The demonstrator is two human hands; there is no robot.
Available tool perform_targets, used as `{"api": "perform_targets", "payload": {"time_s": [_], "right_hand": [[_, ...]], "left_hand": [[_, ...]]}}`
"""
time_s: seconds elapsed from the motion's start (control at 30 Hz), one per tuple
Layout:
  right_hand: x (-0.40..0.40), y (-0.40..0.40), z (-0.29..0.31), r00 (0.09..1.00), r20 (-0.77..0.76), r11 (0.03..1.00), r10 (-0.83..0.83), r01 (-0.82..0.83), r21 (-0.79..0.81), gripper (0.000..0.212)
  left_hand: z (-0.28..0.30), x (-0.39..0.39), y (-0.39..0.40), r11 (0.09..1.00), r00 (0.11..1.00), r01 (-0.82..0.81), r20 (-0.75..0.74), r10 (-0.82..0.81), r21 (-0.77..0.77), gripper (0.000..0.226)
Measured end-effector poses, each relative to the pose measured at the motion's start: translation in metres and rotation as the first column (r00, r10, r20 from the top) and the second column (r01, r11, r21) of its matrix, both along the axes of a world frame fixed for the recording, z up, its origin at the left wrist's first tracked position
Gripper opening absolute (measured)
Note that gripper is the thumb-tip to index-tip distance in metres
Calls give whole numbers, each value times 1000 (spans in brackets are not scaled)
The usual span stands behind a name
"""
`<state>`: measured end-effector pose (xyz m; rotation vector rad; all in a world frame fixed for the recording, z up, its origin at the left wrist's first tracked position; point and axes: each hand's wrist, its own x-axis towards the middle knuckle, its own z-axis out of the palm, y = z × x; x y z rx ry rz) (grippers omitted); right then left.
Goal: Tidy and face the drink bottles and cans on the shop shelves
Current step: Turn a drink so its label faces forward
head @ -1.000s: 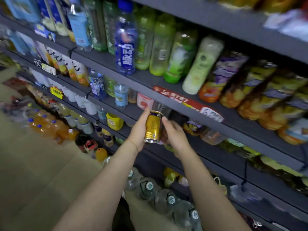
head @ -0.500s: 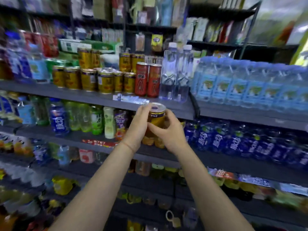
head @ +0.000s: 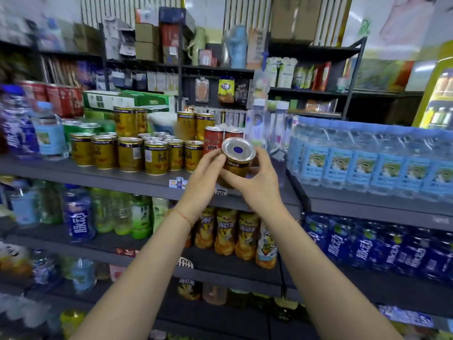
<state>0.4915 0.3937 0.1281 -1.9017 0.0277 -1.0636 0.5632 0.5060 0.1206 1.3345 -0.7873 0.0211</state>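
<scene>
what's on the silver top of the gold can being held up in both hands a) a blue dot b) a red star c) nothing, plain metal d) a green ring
a: the small gold metal can, gripped between the left hand and the right hand, is tilted so its silver lid faces the camera, and a round dark blue dot sits at the lid's centre.

You have bare shelf (head: 73, 174) edge in front of the gold cans (head: 130, 153); red cans (head: 212, 141) and clear bottles (head: 257, 123) (tightly packed) block the space behind your hands.
</scene>
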Motion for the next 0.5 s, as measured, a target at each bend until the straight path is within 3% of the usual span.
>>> {"api": "perform_targets", "payload": {"time_s": [0.1,0.23,0.4,0.5], "right_hand": [[51,17,20,1000,-3,999,13,-14,-30,59],[120,44,47,999,-19,997,26,-28,-73,63],[198,67,69,996,-65,998,67,-67,3,65],[238,72,78,994,-95,999,47,-47,1,67]], "left_hand": [[2,56,33,966,965,-259,-37,260,18,26],[-5,138,74,730,771,-636,260,582,250,53],[-14,192,93,401,547,-837,606,578,374,66],[-25,207,97,374,505,-860,681,530,347,65]]}}
